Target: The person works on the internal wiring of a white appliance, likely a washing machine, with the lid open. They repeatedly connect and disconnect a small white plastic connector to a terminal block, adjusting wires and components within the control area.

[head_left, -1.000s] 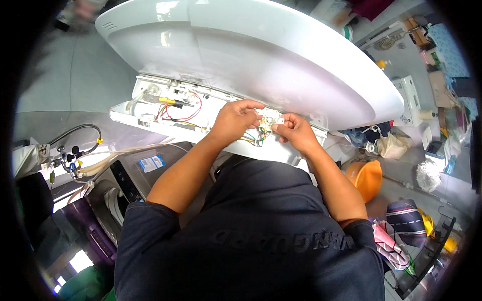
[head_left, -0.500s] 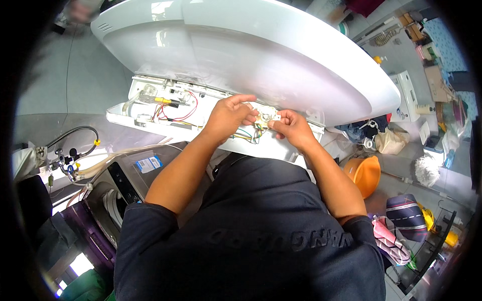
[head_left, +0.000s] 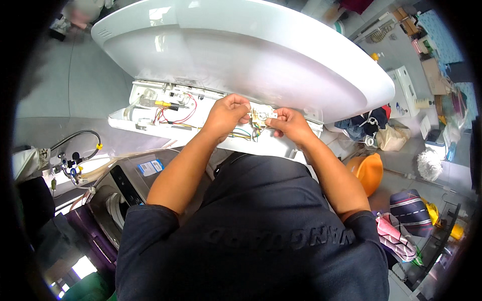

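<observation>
Steadying seems best done from both edges: the white part (head_left: 261, 115) is pinched at right by the right hand (head_left: 292, 127), over the white tray (head_left: 272, 149); the left hand (head_left: 226, 118) is curled near its left edge (grip cannot be told). Thin wires (head_left: 256, 133) should be kept slack.

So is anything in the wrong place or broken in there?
Maybe one thing: a slim yellow-and-black tool lies inside the open white plastic housing, beside thin red wires. It looks odd because it seems laid loose there, not fitted. I see nothing clearly broken.
</observation>
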A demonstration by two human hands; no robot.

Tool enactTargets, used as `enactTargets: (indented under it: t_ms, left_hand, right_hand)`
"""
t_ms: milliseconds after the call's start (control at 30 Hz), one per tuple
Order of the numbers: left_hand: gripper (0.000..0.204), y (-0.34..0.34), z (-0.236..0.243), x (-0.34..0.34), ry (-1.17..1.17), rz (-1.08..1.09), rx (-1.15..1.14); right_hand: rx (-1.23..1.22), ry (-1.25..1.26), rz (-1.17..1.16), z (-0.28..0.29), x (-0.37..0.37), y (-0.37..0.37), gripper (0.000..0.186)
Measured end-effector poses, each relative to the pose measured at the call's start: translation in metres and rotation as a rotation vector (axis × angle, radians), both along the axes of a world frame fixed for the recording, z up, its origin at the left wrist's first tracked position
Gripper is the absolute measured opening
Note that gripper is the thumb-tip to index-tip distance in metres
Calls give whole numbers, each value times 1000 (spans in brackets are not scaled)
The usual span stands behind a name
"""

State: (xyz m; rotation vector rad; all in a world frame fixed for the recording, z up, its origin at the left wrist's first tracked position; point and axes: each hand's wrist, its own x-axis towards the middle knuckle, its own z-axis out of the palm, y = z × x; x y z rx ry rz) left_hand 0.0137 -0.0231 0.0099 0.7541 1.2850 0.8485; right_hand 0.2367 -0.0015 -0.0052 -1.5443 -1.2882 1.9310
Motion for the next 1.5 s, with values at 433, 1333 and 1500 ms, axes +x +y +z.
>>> enactTargets:
  t_ms: [433, 1333, 1500]
  left_hand:
    - [20, -3, -1, -1, 60, -50, 14]
    - [24, 0, 10, 5, 155, -122, 13]
    - [24, -1, 14, 7, 145, -118, 37]
  right_hand:
    - [152, -79, 16, -2, -6, -8, 37]
    - [85, 21, -1, -16, 0, -4, 44]
    - [74, 26, 4, -15, 1, -4, 41]
